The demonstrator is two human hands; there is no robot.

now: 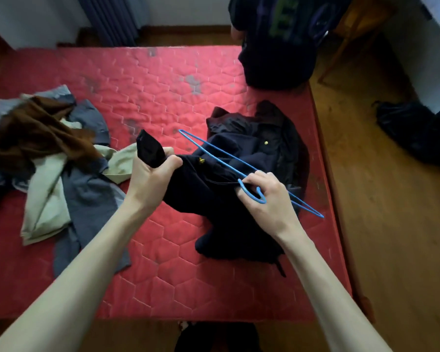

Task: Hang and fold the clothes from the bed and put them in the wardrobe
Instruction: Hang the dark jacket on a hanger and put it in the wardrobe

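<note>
Above the bed [150,80], left hand [153,174] fist-grips the navy garment [203,189]; right hand [269,199] pinches the blue hanger [221,161] hook. We should find the neckline first, then feed 1 hanger end in.

My left hand [154,171] grips a bunched fold of the navy garment [201,184] above the red bed [163,80]. My right hand [267,199] holds the blue hanger [229,162] by its hook, against the same garment. A pile of brown, grey and beige clothes [51,158] lies at the left.

Quilted red mattress [163,97], matt cloth
</note>
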